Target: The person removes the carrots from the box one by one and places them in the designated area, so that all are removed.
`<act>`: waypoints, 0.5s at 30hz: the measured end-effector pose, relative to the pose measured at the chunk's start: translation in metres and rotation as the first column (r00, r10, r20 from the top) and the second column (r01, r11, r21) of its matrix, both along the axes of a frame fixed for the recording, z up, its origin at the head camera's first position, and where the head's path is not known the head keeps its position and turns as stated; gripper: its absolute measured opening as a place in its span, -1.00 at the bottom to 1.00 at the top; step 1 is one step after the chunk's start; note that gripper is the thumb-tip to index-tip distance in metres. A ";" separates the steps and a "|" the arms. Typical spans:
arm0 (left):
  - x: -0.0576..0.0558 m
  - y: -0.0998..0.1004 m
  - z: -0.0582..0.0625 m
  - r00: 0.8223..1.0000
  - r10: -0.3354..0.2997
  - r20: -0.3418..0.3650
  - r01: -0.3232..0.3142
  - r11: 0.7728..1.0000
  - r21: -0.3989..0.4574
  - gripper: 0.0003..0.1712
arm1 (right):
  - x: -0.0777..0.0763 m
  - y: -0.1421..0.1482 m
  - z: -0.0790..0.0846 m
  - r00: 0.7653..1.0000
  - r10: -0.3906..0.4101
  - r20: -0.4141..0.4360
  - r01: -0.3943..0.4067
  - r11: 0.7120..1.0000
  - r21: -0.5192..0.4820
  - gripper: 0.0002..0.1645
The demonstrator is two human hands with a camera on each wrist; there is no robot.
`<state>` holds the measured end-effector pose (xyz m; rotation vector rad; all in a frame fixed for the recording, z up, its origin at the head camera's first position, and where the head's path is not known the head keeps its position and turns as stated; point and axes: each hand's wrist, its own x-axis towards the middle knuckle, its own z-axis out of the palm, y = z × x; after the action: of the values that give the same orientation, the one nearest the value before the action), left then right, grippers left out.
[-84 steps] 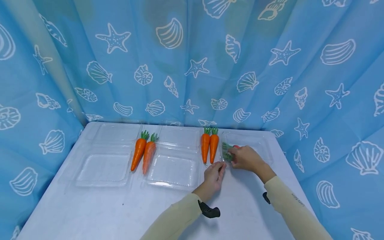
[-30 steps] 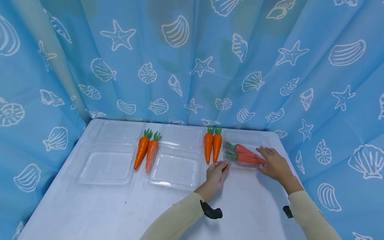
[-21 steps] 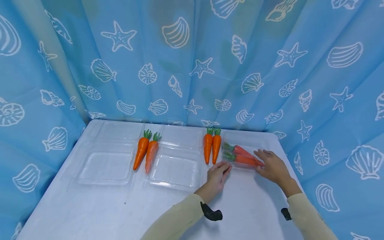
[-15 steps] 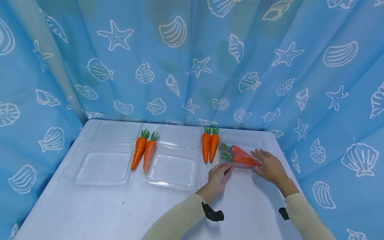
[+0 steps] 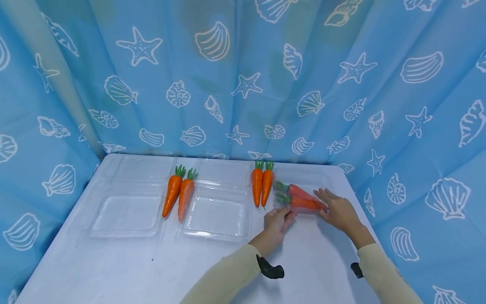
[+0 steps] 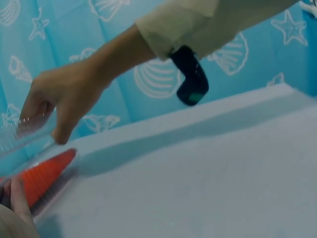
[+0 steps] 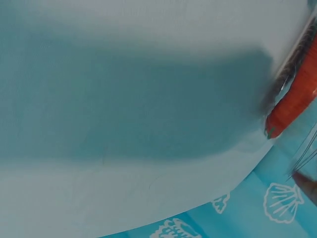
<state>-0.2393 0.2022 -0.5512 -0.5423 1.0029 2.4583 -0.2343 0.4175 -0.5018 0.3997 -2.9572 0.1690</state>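
Note:
At the right of the table a clear hinged plastic box (image 5: 307,174) holds two carrots (image 5: 300,192) lying side by side, green tops to the left. My left hand (image 5: 274,223) pinches the box's near left corner. Its fingers (image 6: 20,201) show beside a carrot (image 6: 42,176) in the left wrist view. My right hand (image 5: 339,213) is at the box's right end, above the carrot tips. In the left wrist view, its thumb and fingers grip the edge of the tilted clear lid (image 6: 20,139). Only a fingertip (image 7: 304,183) of it shows in the right wrist view.
Two more clear boxes lie opened flat, one at the left (image 5: 127,213) and one in the middle (image 5: 216,215). One carrot pair (image 5: 178,196) lies between them, another (image 5: 262,183) left of the filled box. A patterned blue curtain (image 5: 228,84) hangs behind the table (image 5: 152,278).
My right hand has moved from the carrots' green tops to the box's right end, uncovering the two carrots. My left hand stays at the near left corner. The head view has shifted slightly.

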 end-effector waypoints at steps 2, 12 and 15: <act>-0.003 0.000 -0.002 1.000 0.010 -0.015 -0.010 1.000 0.008 -0.81 | -0.001 0.002 0.000 1.000 -0.005 0.019 0.005 1.000 -0.011 -0.18; -0.003 0.001 -0.005 0.999 0.026 -0.041 -0.027 0.999 -0.027 -0.80 | -0.006 0.011 0.008 0.993 0.020 0.118 -0.011 0.997 -0.080 -0.13; -0.002 0.001 -0.004 0.999 0.032 -0.032 -0.033 0.999 -0.031 -0.79 | -0.007 0.013 0.010 0.987 0.014 0.162 -0.002 0.997 -0.077 -0.09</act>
<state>-0.2411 0.2029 -0.5556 -0.5356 1.0548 2.4911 -0.2411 0.4301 -0.4920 0.4056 -3.0967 0.3307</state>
